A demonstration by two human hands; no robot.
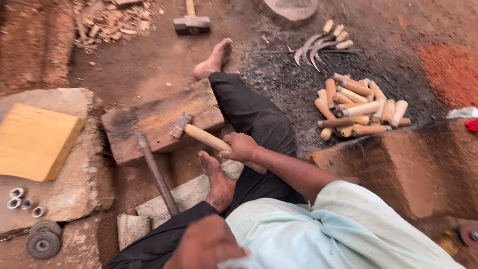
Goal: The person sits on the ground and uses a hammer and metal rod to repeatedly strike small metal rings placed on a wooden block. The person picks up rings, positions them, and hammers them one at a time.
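I see the right hand with fingers closed round the hammer handle; head rests up-left on the block. Left hand blurred, grip unclear, at the rod.

- Hammer: pale wooden handle, dark metal head resting on the worn wooden block, handle slanting down-right.
- Dark iron rod: leans diagonally beside the block.

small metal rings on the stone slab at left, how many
4 small shiny metal rings lie on the grey stone slab at its left edge. More may sit beyond the frame edge.
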